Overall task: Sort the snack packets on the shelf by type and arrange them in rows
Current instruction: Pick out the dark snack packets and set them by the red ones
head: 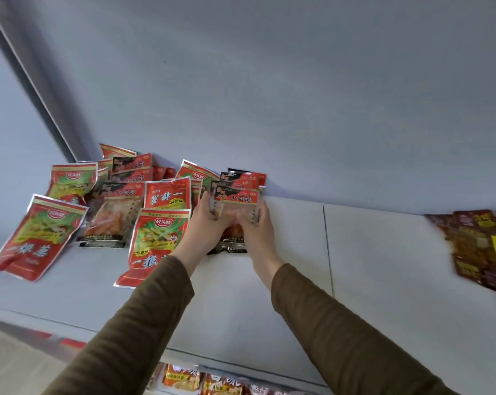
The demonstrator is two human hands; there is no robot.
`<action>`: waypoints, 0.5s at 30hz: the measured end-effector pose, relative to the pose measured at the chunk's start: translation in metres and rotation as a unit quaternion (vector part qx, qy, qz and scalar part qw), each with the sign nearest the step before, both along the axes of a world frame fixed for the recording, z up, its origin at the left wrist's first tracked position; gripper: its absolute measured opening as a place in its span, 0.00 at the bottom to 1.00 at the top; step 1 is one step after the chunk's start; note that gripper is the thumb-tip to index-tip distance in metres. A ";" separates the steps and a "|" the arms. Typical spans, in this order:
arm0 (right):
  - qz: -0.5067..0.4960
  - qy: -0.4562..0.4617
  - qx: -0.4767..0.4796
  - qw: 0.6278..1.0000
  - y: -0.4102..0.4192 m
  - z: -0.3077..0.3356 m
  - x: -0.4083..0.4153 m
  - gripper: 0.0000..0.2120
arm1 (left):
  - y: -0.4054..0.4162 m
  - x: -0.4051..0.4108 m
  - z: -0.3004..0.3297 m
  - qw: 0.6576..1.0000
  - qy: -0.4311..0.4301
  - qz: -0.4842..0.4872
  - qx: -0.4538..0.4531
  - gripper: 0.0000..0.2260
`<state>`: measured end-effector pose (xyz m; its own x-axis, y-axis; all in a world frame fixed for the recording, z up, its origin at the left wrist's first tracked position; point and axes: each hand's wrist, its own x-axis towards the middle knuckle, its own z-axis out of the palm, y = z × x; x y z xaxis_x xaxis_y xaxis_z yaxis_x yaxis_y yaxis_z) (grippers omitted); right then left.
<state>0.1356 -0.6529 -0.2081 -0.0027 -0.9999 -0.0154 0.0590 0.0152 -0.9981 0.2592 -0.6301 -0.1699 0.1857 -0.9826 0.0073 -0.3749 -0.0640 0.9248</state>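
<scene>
Clear-windowed snack packet [235, 208] is gripped at both sides by left hand [205, 223] and right hand [258, 226], against the shelf [383, 266] back wall. Slippage risk: stacked packets behind could topple if nudged.

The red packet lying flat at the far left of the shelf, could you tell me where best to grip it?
Pinch the red packet's near bottom edge from the shelf's front: it lies flat, uncovered, with that edge nearest and bare shelf before it.
</scene>
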 end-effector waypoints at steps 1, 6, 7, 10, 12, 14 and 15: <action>-0.003 -0.007 0.002 1.000 0.001 0.001 0.001 0.27 | 0.002 0.001 0.003 1.000 -0.014 -0.011 0.004 0.26; 0.017 -0.036 0.016 0.999 0.010 0.008 0.007 0.24 | 0.005 0.008 0.004 0.982 -0.177 -0.037 0.045 0.39; 0.022 -0.041 0.016 0.999 0.013 0.009 0.009 0.24 | 0.006 0.010 0.003 0.975 -0.210 -0.041 0.055 0.40; 0.038 -0.048 0.019 0.998 0.022 0.011 0.017 0.24 | 0.008 0.015 0.000 0.963 -0.256 -0.050 0.063 0.39; 0.037 -0.052 0.022 0.998 0.025 0.011 0.020 0.24 | 0.010 0.018 0.000 0.960 -0.270 -0.051 0.058 0.38; 0.029 -0.058 0.021 0.998 0.026 0.011 0.019 0.23 | 0.012 0.021 0.002 0.958 -0.276 -0.051 0.049 0.38; 0.027 -0.056 0.021 0.998 0.027 0.012 0.017 0.24 | 0.013 0.021 0.003 0.960 -0.273 -0.052 0.042 0.38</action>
